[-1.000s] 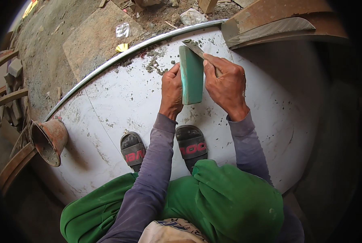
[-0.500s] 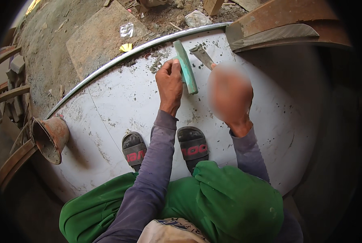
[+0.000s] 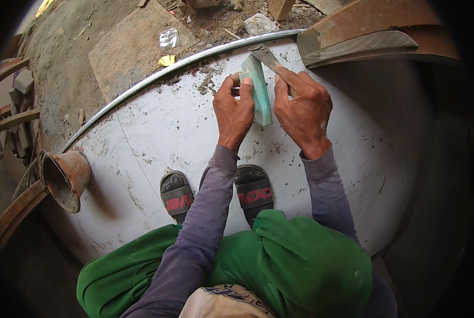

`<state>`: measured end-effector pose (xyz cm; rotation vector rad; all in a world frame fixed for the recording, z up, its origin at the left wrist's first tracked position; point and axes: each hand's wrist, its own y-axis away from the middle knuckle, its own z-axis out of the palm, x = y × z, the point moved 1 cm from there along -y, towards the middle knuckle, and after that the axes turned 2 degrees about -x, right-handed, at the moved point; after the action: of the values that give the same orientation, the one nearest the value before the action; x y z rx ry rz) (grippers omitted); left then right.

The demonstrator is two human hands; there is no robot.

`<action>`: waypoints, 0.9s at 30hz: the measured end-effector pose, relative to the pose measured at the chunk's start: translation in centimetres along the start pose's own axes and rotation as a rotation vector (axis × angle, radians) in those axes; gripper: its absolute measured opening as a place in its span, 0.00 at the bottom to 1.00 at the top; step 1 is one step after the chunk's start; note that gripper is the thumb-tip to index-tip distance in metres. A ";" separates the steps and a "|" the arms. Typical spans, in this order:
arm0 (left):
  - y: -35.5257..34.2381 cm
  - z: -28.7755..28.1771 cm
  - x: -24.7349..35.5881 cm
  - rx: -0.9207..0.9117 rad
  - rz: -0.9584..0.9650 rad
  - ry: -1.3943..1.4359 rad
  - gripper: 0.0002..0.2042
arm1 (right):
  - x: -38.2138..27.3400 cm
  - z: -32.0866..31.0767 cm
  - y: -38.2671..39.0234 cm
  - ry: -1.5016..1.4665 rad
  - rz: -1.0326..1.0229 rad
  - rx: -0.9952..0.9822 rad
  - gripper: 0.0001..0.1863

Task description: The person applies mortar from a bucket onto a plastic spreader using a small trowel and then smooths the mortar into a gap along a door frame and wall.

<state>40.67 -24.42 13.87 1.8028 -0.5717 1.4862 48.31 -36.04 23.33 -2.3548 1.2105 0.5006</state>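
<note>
Our left grip (image 3: 233, 114) pinches the green block (image 3: 260, 95) over the white floor (image 3: 157, 119); our right grip (image 3: 307, 108) clasps the scraper (image 3: 268, 59), nearer than a moment ago, so its metal sits beside the block.

White floor: A pale, smudged surface (image 3: 374, 180) spreads under the crouching worker, a thin dark seam (image 3: 136, 151) crossing its left side.
Grit: Grey crumbs (image 3: 206, 82) cluster near the far edge (finer specks dot the rest).
Sandals: Two black slip-ons with red markings, left (image 3: 177, 199) and right (image 3: 254, 191), rest on the white.
Bucket: A rust-stained pail (image 3: 78, 172) sits by the left rim.
Edge: A curved metal strip (image 3: 263, 37) borders dirt ground (image 3: 62, 69).
Dirt: A flat brownish slab (image 3: 131, 47), a crumpled pale bag (image 3: 260, 24) and a wooden block (image 3: 282, 8) lie there.
</note>
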 end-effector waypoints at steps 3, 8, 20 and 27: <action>-0.7 -1.4 -0.7 0.127 -0.034 0.011 0.17 | -0.6 -1.0 0.9 -0.069 -0.031 0.046 0.13; -2.7 -3.8 -1.9 0.301 -0.080 0.143 0.14 | -1.2 -2.1 5.4 -0.134 0.058 -0.090 0.15; -0.9 -1.1 -0.7 0.182 -0.089 0.249 0.12 | -0.8 -1.2 3.9 -0.039 0.015 -0.097 0.14; -1.6 -3.7 -0.4 0.109 -0.379 0.821 0.13 | 0.5 -2.3 5.6 -0.301 0.056 -0.044 0.17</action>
<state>39.34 -20.60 13.34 1.1200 0.2490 1.8075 44.24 -40.47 23.79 -2.1865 1.1352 0.8728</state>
